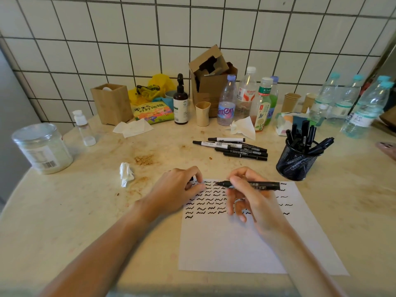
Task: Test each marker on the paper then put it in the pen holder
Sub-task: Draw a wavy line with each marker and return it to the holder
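While right hand [252, 200] holds one marker [252, 185], five markers [237, 147] lie loose

Two bare forearms, no sleeves in view. Left hand [177, 189] & right hand [255, 202] bare: no gloves, no rings, no watch or band at either wrist. Nails short, unpainted as far as visible.

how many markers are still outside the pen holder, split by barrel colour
white-barrel markers in the pile: 2
black-barrel markers in the pile: 3
black marker held in the right hand: 1
total: 6
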